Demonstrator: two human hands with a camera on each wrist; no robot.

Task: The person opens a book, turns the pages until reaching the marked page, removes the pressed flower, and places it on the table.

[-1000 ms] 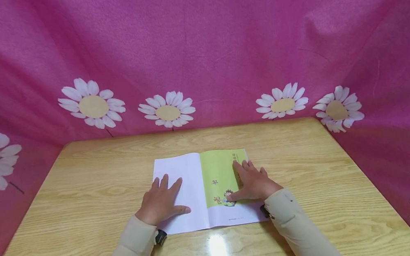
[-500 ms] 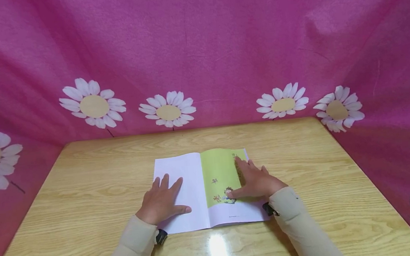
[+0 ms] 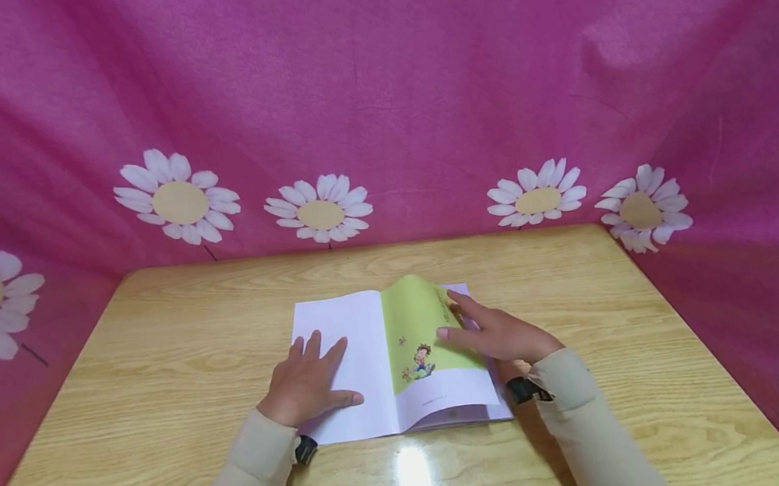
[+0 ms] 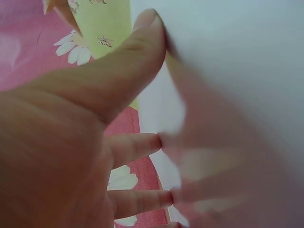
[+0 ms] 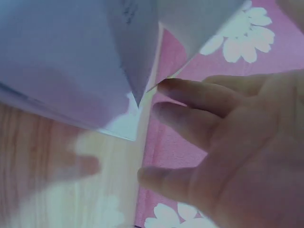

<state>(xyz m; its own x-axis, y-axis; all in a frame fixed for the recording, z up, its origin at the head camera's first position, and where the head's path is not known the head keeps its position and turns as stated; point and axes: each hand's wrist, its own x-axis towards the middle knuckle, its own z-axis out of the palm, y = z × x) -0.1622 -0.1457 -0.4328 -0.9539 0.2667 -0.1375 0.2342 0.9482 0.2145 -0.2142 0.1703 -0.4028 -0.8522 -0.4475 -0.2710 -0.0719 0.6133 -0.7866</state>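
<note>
Pink floral cloth point(image 3: 410, 92) behind, we spread left fingers point(image 3: 335, 354) on a white page point(image 3: 363, 331); right fingers point(image 3: 469, 309) pinch a green page point(image 3: 410, 315), seemingly mid-turn, needing a leftward sweep.

Downward head, close wrist views share the booklet point(image 3: 387, 353).

- Booklet point(image 3: 360, 340): smooth, matt paper
- Desk point(image 3: 163, 374): wood-grained, smooth, glossy
- Backdrop point(image 3: 376, 103) beyond the desk's far edge: creased matt cloth
- Sleeves point(image 3: 253, 471): matt cloth
</note>
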